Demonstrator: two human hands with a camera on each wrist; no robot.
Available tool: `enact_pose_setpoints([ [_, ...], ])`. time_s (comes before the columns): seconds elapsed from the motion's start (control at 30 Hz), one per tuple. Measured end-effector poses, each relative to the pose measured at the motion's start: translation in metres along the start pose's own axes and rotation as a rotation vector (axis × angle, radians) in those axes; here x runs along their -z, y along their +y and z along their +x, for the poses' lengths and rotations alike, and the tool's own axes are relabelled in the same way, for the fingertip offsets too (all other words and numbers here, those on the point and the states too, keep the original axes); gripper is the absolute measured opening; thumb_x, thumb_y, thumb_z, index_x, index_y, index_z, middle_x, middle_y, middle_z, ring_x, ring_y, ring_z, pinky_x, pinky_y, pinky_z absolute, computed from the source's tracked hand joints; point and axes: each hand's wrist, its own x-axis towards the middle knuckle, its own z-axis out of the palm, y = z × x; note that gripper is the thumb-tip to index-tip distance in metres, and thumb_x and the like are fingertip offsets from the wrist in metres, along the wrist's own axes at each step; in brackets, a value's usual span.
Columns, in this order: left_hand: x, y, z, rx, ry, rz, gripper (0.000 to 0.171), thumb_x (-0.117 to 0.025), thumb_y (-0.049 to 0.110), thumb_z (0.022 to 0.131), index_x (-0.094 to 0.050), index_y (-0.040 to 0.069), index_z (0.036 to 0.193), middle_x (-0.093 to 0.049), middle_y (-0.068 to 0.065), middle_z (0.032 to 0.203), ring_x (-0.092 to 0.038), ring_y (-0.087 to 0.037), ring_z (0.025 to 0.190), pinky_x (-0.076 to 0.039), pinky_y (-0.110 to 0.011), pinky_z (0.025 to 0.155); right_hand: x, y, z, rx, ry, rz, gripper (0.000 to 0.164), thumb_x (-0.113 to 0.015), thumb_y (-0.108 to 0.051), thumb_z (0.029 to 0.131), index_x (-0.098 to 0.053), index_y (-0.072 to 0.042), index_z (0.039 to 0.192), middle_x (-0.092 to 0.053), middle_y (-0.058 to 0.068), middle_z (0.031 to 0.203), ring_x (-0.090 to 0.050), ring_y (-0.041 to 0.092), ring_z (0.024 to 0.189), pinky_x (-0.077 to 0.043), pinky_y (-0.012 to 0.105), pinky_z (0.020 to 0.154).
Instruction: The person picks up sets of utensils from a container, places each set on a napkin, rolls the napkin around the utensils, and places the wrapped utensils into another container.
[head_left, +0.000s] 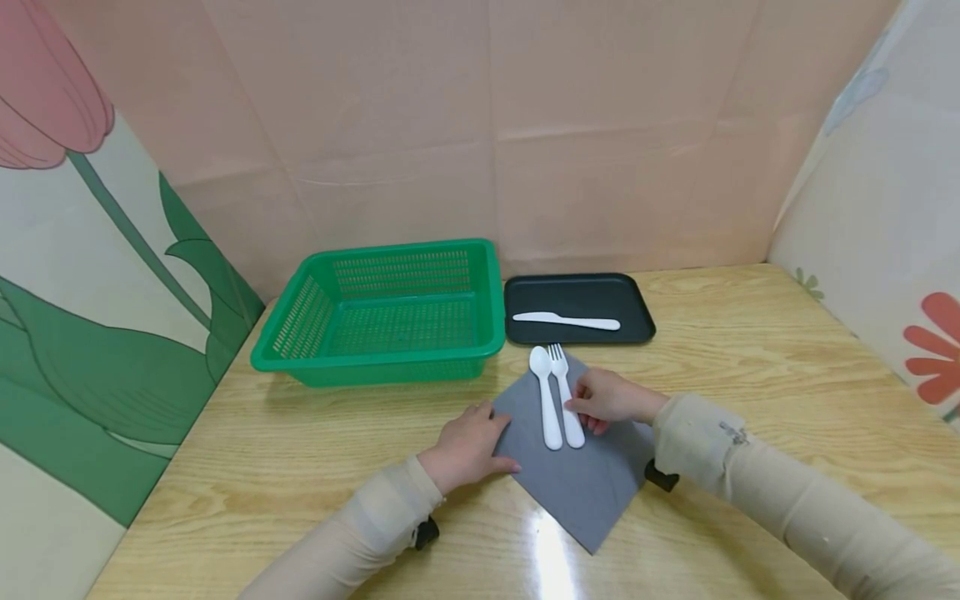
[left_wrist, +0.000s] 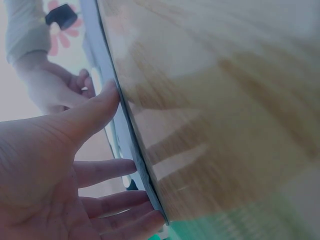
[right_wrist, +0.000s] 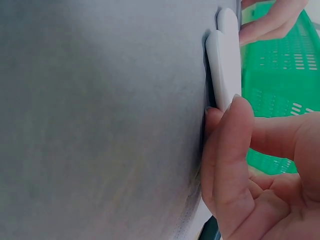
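A grey napkin [head_left: 577, 492] lies turned cornerwise on the table, with a white plastic spoon [head_left: 548, 408] and a white plastic fork [head_left: 564, 396] side by side on it. My right hand [head_left: 607, 396] pinches the fork's handle between thumb and fingers; in the right wrist view, both white handle ends [right_wrist: 227, 55] show just beyond the fingertips. At the napkin's left edge, my left hand [head_left: 468, 446] rests with fingers spread. The left wrist view shows its thumb and fingertips touching that edge [left_wrist: 132, 137].
A green plastic basket [head_left: 405, 365] stands at the back left of the wooden table [head_left: 315, 483]. Beside it, a black tray [head_left: 577, 292] bears a white plastic knife [head_left: 566, 321]. A pink covered wall [head_left: 487, 142] rises behind them.
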Motion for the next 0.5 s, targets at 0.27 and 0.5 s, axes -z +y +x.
enact_pose_setpoints([
  [0.27, 0.0004, 0.0008, -0.0003, 0.001, 0.0, 0.005, 0.066, -0.067, 0.05, 0.079, -0.055, 0.008, 0.129, -0.055, -0.013, 0.123, -0.055, -0.024, 0.11, -0.051, -0.036, 0.085, -0.0003, -0.0005, -0.0016, 0.008, 0.002, 0.007, 0.018, -0.058, -0.019, 0.092, -0.059, -0.003, 0.084, -0.059, 0.004, 0.067, -0.055, 0.01, 0.055, -0.051, 0.023, 0.053],
  [0.5, 0.0001, 0.0012, 0.0001, 0.0, 0.001, 0.007, 0.066, -0.067, 0.05, 0.079, -0.055, 0.007, 0.128, -0.055, -0.012, 0.121, -0.055, -0.023, 0.108, -0.051, -0.035, 0.085, -0.001, 0.0002, -0.0019, 0.017, 0.01, 0.018, 0.018, -0.058, -0.019, 0.092, -0.058, -0.003, 0.085, -0.059, 0.003, 0.067, -0.055, 0.01, 0.054, -0.051, 0.023, 0.052],
])
